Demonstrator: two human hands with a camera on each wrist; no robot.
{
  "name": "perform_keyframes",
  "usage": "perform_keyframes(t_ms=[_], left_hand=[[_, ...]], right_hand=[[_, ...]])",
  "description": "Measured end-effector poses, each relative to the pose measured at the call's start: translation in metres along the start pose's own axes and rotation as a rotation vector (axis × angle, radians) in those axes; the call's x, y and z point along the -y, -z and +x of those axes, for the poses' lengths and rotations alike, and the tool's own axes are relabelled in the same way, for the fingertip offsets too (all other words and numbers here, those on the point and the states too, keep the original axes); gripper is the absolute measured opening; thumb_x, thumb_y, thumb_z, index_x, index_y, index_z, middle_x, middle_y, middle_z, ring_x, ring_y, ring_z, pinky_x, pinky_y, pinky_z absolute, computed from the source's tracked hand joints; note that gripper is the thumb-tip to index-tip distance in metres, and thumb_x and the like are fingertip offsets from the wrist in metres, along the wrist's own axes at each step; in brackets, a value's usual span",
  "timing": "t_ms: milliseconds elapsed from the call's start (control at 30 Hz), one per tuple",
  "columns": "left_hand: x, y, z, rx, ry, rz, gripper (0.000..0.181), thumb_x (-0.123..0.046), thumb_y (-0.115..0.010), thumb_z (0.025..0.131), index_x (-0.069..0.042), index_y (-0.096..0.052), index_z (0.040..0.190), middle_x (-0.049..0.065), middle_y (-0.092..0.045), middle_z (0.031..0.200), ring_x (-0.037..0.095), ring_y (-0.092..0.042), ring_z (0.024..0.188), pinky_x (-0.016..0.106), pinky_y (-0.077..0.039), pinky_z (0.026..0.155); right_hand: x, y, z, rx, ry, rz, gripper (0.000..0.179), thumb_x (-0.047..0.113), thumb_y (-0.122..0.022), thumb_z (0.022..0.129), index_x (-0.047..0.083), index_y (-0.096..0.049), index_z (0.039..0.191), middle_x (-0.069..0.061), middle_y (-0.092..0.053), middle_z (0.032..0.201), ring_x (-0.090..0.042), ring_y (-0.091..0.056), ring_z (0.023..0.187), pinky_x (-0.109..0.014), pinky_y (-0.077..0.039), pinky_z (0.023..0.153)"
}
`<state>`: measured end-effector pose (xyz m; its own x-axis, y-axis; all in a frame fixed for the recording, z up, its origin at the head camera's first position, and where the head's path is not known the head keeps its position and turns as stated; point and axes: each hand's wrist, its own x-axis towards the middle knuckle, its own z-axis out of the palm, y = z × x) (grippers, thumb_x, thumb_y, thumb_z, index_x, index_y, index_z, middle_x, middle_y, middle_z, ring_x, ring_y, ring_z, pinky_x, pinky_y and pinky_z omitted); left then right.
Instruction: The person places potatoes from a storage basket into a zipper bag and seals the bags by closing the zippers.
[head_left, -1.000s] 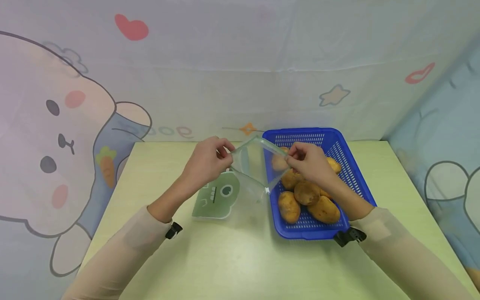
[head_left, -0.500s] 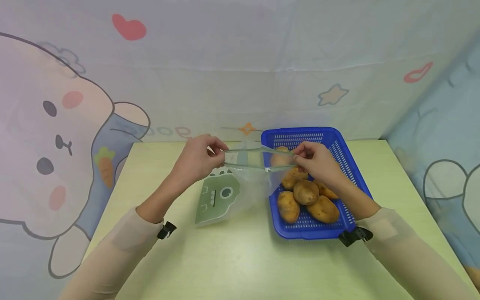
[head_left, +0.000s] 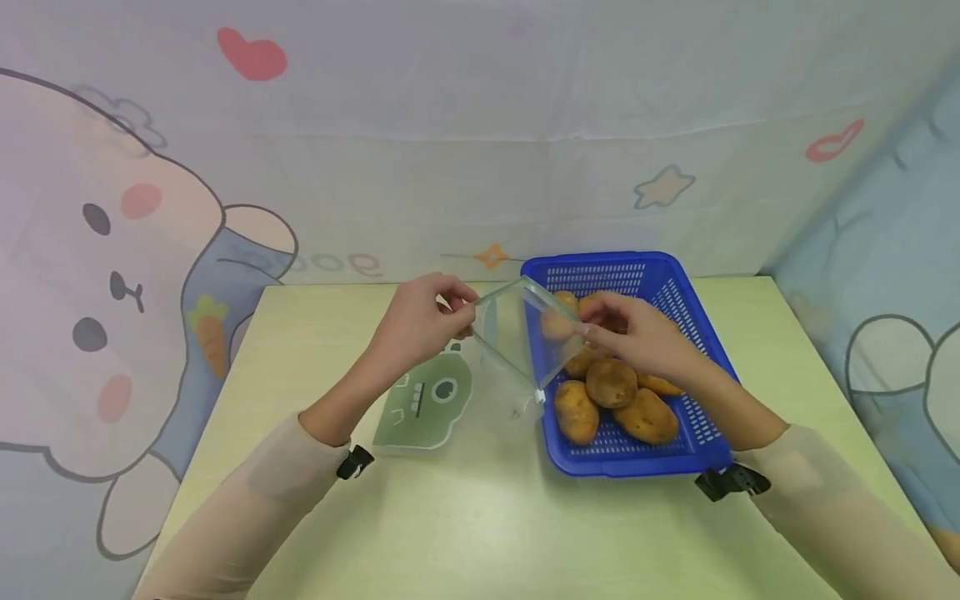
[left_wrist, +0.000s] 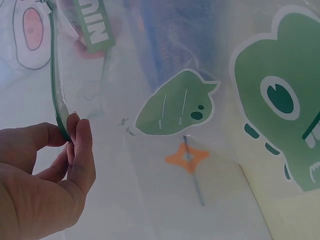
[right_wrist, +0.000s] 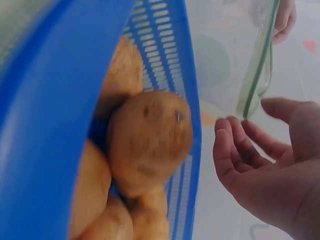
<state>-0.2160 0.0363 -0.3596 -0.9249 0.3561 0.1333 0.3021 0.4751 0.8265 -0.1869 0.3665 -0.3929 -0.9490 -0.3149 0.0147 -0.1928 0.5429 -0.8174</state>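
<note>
A clear zip bag (head_left: 498, 400) with a green cartoon monster print hangs over the table, its mouth spread in a diamond shape. My left hand (head_left: 427, 321) pinches the left end of the bag's rim between thumb and fingers. At the opposite corner is my right hand (head_left: 633, 333), above the basket. In the right wrist view, the right thumb and fingers (right_wrist: 240, 145) stand apart, with the bag's corner right at the fingertips. Several brown potatoes (head_left: 611, 383) lie in the blue basket (head_left: 555, 454), some hidden beneath the right hand.
The basket stands on the right of the pale yellow-green table (head_left: 450, 533). Behind it hangs a backdrop cloth (head_left: 450, 167) with cartoon prints. Black wrist mounts (head_left: 354, 461) sit on both sleeves.
The bag's mouth flattened into a narrow slit half a second ago and is now spread wide again. My left hand moved right; the right hand's fingers have loosened from the rim.
</note>
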Motion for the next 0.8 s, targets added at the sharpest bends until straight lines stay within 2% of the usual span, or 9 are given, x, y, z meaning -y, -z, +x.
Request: perform_keyframes(t_ms=[167, 267, 367, 433, 600, 800], left_hand=[[-0.003, -0.002, 0.004, 0.021, 0.008, -0.019, 0.021, -0.013, -0.062, 0.098, -0.009, -0.076, 0.112, 0.003, -0.07, 0.09, 0.014, -0.076, 0.074, 0.032, -0.05, 0.053], [-0.002, -0.003, 0.005, 0.027, 0.012, -0.026, 0.021, -0.013, -0.061, 0.098, -0.009, -0.077, 0.111, 0.003, -0.071, 0.09, 0.014, -0.076, 0.075, 0.033, -0.051, 0.054], [0.0, -0.005, 0.007, 0.036, 0.014, -0.033, 0.021, -0.012, -0.061, 0.098, -0.009, -0.076, 0.111, 0.003, -0.071, 0.09, 0.015, -0.076, 0.075, 0.033, -0.051, 0.054], [0.001, -0.007, 0.008, 0.042, 0.013, -0.032, 0.021, -0.012, -0.061, 0.097, -0.008, -0.076, 0.112, 0.003, -0.071, 0.089, 0.015, -0.076, 0.075, 0.032, -0.051, 0.054], [0.001, -0.012, 0.011, 0.064, 0.006, -0.032, 0.022, -0.013, -0.062, 0.098, -0.008, -0.076, 0.114, 0.003, -0.071, 0.088, 0.018, -0.076, 0.076, 0.032, -0.05, 0.055], [0.001, -0.013, 0.011, 0.071, 0.007, -0.033, 0.023, -0.014, -0.062, 0.099, -0.007, -0.075, 0.116, 0.003, -0.071, 0.089, 0.016, -0.076, 0.075, 0.031, -0.049, 0.055]], right_hand=[[-0.013, 0.016, -0.022, 0.018, 0.043, -0.157, 0.034, 0.025, -0.076, 0.101, 0.003, -0.067, 0.125, -0.012, -0.07, 0.116, -0.027, -0.065, 0.106, -0.04, -0.06, 0.089], [-0.025, 0.021, -0.032, 0.044, 0.063, -0.245, 0.047, 0.028, -0.082, 0.096, 0.002, -0.065, 0.13, -0.013, -0.068, 0.125, -0.031, -0.065, 0.114, -0.051, -0.059, 0.096], [-0.037, 0.02, -0.039, 0.069, 0.074, -0.283, 0.058, 0.031, -0.086, 0.091, 0.001, -0.063, 0.135, -0.015, -0.066, 0.132, -0.037, -0.064, 0.121, -0.059, -0.056, 0.099], [-0.043, 0.018, -0.042, 0.079, 0.074, -0.288, 0.062, 0.033, -0.087, 0.09, 0.0, -0.062, 0.137, -0.017, -0.065, 0.136, -0.04, -0.064, 0.123, -0.061, -0.056, 0.099], [-0.056, 0.011, -0.047, 0.088, 0.046, -0.277, 0.066, 0.038, -0.087, 0.09, 0.003, -0.062, 0.14, -0.015, -0.066, 0.137, -0.035, -0.066, 0.121, -0.057, -0.058, 0.098], [-0.064, 0.007, -0.046, 0.119, 0.039, -0.241, 0.069, 0.037, -0.086, 0.091, 0.003, -0.059, 0.143, -0.013, -0.066, 0.137, -0.034, -0.065, 0.122, -0.055, -0.057, 0.1]])
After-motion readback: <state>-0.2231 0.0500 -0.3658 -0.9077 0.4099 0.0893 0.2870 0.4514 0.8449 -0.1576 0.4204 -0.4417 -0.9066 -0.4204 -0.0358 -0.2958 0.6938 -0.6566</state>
